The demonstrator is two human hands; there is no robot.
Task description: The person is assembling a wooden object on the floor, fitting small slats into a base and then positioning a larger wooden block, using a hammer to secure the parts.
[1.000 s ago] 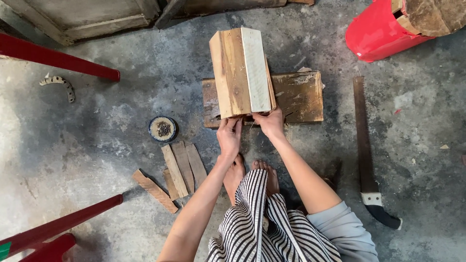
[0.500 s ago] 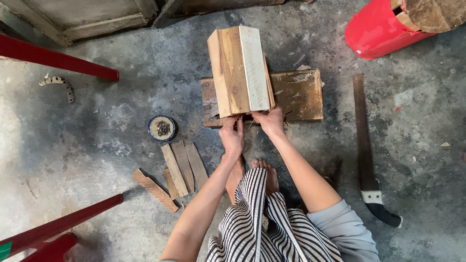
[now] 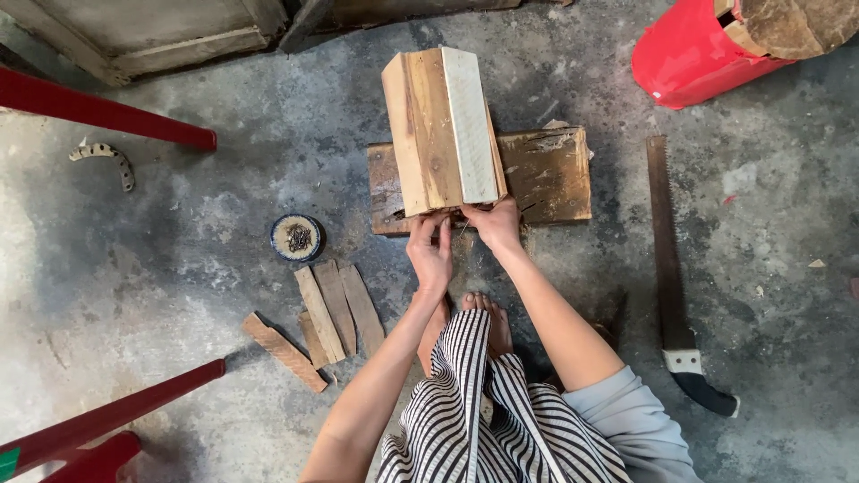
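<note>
Head view: both hands (image 3: 461, 237) at wooden box (image 3: 443, 130) near edge, atop plank (image 3: 550, 174).

bare floor lies open right of the wooden box (image 3: 443, 130); saw (image 3: 671, 268) bounds it, nail dish (image 3: 296, 237) crowds left.

A box-like assembly of wooden planks (image 3: 440, 130), two brown boards and one whitish board joined edge to edge at angles, stands on end atop a flat, weathered wooden board (image 3: 555, 174) on the concrete floor. Its lower end is touched by the left hand (image 3: 430, 255) and the right hand (image 3: 492, 224), fingers meeting at the bottom edge.
</note>
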